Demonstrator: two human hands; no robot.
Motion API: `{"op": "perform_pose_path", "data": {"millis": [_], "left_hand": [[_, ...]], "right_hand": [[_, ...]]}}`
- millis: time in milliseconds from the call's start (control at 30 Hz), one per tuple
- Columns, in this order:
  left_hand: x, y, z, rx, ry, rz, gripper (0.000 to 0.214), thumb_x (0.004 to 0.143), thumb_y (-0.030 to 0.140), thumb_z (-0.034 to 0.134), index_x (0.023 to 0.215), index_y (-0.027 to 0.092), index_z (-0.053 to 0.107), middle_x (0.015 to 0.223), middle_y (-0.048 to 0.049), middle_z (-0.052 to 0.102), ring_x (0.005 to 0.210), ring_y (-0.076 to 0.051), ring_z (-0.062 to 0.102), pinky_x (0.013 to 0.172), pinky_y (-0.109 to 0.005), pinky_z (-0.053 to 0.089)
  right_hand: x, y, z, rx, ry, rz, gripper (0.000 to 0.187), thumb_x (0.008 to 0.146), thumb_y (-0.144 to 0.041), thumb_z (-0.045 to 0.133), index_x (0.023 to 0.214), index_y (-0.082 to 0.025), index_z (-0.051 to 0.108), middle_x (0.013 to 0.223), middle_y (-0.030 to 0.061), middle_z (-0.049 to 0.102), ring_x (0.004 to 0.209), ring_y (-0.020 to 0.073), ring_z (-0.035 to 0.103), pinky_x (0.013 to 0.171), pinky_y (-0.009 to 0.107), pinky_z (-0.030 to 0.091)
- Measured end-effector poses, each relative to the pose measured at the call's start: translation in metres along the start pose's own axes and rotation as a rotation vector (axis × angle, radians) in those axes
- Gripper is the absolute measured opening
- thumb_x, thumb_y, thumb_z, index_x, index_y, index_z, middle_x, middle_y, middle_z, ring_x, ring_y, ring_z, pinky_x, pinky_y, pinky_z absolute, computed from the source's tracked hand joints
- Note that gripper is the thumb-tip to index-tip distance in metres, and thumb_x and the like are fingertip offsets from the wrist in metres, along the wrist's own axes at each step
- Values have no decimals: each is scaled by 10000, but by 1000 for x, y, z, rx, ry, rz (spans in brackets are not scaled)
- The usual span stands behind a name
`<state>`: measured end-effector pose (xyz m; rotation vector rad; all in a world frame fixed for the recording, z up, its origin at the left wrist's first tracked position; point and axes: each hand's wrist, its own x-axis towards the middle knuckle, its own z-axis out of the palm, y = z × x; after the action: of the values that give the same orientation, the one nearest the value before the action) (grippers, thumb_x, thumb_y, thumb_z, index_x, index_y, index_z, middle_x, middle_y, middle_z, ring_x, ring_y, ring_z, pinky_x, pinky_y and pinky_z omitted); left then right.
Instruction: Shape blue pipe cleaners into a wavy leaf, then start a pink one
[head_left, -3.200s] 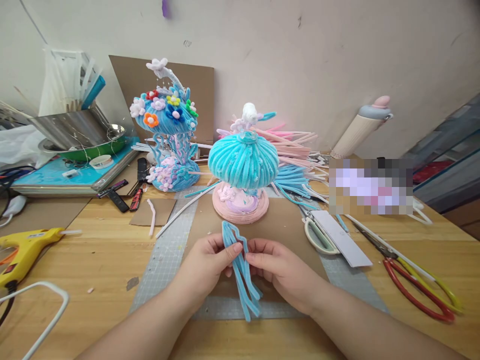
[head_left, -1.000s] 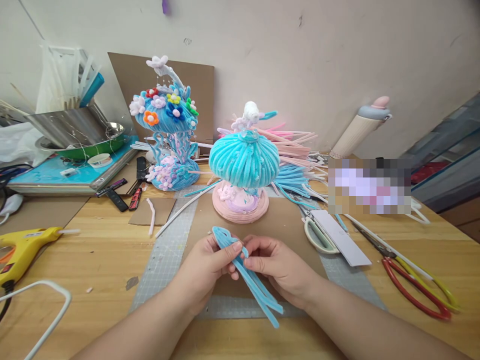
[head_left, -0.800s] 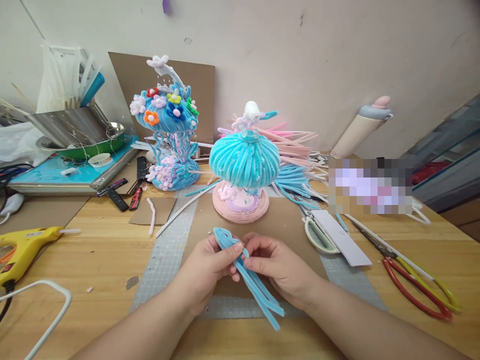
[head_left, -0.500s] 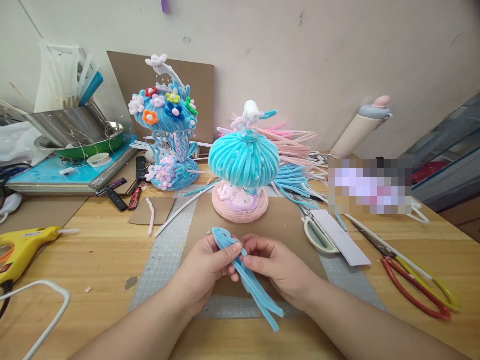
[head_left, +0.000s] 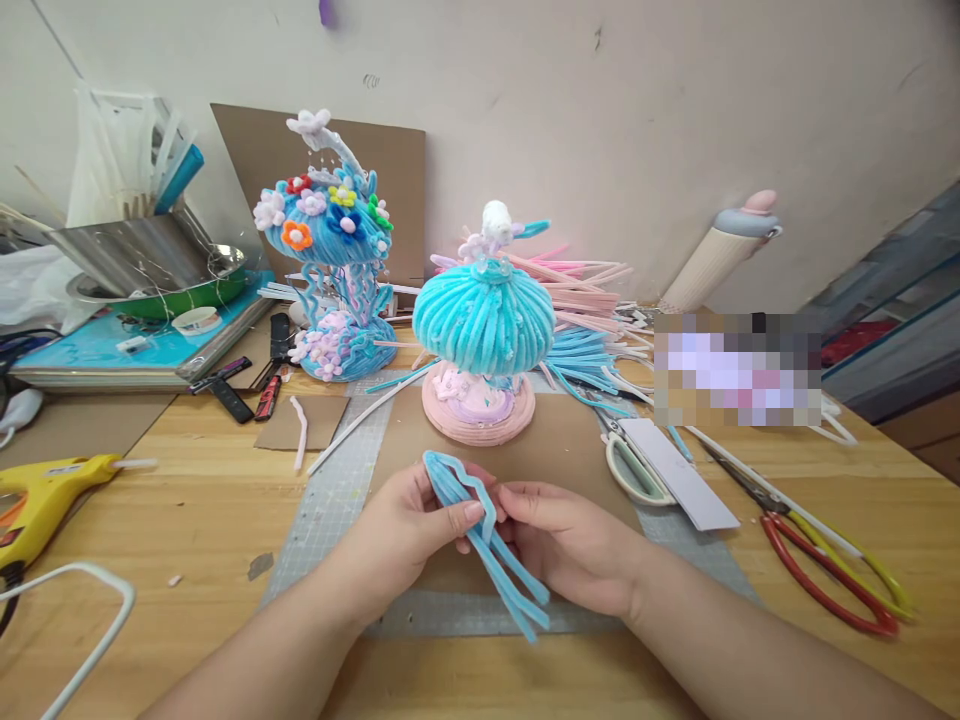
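Both of my hands hold one small bundle of light blue pipe cleaners [head_left: 480, 530] over a brown cardboard sheet [head_left: 570, 450] near the table's front. My left hand [head_left: 409, 530] pinches the looped upper end between thumb and fingers. My right hand [head_left: 570, 545] grips the bundle just beside it, fingers curled closed. The loose ends hang down toward me. Straight ahead stands a blue pipe-cleaner mushroom [head_left: 484, 320] on a pink round base [head_left: 480, 410].
A flowered blue pipe-cleaner sculpture [head_left: 330, 250] stands back left. Loose pink and blue pipe cleaners [head_left: 585, 300] pile behind. Scissors [head_left: 637, 470], red-handled cutters [head_left: 817, 560], a yellow glue gun [head_left: 45, 495], a metal bowl [head_left: 150, 260] and a grey cutting mat [head_left: 330, 500] surround the work spot.
The bundle's hanging ends swung out to the right and have come partway back. My right fingers shifted their grip a little lower. The camera view dipped slightly.
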<state>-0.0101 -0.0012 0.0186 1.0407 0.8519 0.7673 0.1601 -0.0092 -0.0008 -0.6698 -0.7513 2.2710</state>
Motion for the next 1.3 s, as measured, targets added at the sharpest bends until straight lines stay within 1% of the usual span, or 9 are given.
{"op": "perform_pose_path", "data": {"millis": [100, 233, 433, 633, 800, 867, 1000, 1167, 1300], "left_hand": [[0, 2, 0, 4, -4, -3, 203, 731, 245, 642, 881, 132, 567, 736, -30, 625, 637, -118, 544, 533, -223, 431], [-1, 3, 2, 18, 32, 9, 218, 715, 242, 652, 872, 131, 550, 717, -16, 606, 602, -105, 524, 517, -221, 434], [1, -1, 3, 59, 31, -25, 241, 700, 239, 659, 871, 132, 528, 677, -3, 586, 593, -107, 525, 498, -214, 435], [1, -8, 3, 71, 19, -20, 252, 699, 224, 656, 889, 154, 506, 687, 8, 574, 585, -104, 521, 480, -211, 442], [0, -4, 6, 70, 19, -33, 294, 683, 273, 670, 898, 167, 500, 699, 15, 566, 564, -102, 514, 467, -216, 444], [0, -2, 6, 40, 29, -65, 297, 686, 330, 661, 883, 174, 504, 660, 28, 553, 495, -84, 476, 419, -202, 408], [2, 0, 5, 4, 99, -98, 253, 690, 374, 653, 764, 172, 519, 529, 69, 476, 366, -34, 330, 331, -163, 255], [2, -1, 3, -42, 119, -124, 219, 711, 339, 643, 716, 153, 528, 594, 17, 573, 396, -29, 364, 357, -155, 238], [1, 1, 3, -88, 91, -156, 210, 706, 322, 649, 681, 141, 544, 566, 12, 563, 396, -28, 362, 366, -159, 226]], "right_hand": [[-1, -1, 3, -30, -3, -14, 223, 873, -272, 442, 811, -129, 600, 764, 68, 643, 747, 133, 592, 738, 269, 402], [-2, 0, 7, -84, 46, -57, 133, 840, -250, 508, 866, -141, 580, 776, 56, 643, 769, 143, 604, 783, 296, 396], [1, 1, 7, -64, 97, -41, 117, 790, -231, 566, 864, -140, 562, 794, 45, 628, 738, 164, 621, 754, 318, 420], [1, 0, 8, -99, 77, -34, 159, 786, -245, 550, 874, -117, 583, 791, 64, 629, 742, 179, 616, 755, 337, 428], [0, 1, 9, -104, 83, -26, 147, 776, -242, 548, 860, -128, 590, 747, 57, 631, 718, 179, 607, 716, 332, 434], [0, 1, 7, -82, 119, -30, 99, 759, -214, 558, 795, -129, 594, 723, 39, 619, 677, 149, 587, 702, 304, 427], [0, 0, 3, -64, 166, -2, 61, 725, -180, 587, 749, -125, 600, 689, 15, 591, 621, 104, 531, 621, 232, 406], [-1, -1, 2, -6, 129, 30, 99, 729, -210, 607, 777, -124, 606, 694, 21, 592, 610, 104, 526, 582, 230, 398], [-1, 0, 1, -13, 114, 50, 120, 718, -212, 640, 794, -123, 611, 732, 35, 618, 638, 112, 548, 608, 244, 404]]}}
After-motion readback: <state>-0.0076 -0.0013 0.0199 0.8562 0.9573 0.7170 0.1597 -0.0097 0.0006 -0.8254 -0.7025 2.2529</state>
